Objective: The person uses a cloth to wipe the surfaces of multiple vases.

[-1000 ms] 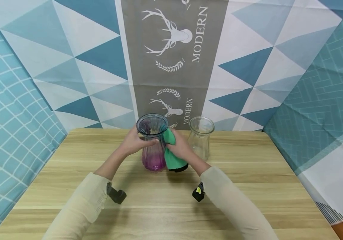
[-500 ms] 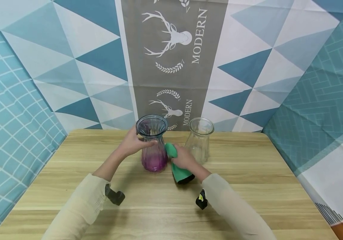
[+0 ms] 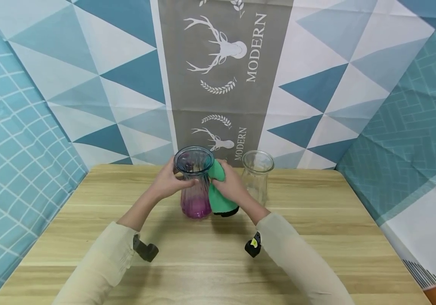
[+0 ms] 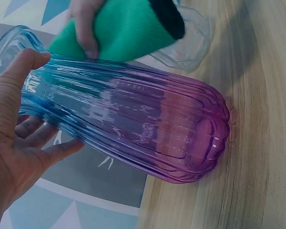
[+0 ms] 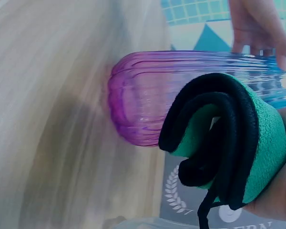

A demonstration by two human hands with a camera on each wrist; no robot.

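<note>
A ribbed glass vase [image 3: 196,199], blue at the rim and purple at the base, stands upright on the table. My left hand [image 3: 169,181] grips its neck from the left, thumb across the front; the left wrist view shows the fingers curled around the glass [image 4: 133,124]. On the vase's right side, my right hand [image 3: 230,183] holds a folded green cloth [image 3: 221,199] with black edging, against or very close to the glass. In the right wrist view the cloth [image 5: 271,138] hangs in folds and hides part of the vase.
A clear glass vase [image 3: 258,178] stands just right of and behind my right hand, partly covered by it. The wooden table [image 3: 210,262] meets a patterned backdrop [image 3: 218,97] at its back edge.
Half a second ago the cloth was lower, to the right and nearer the front; my right hand has brought it back up along the vase's side. The left hand keeps its grip.
</note>
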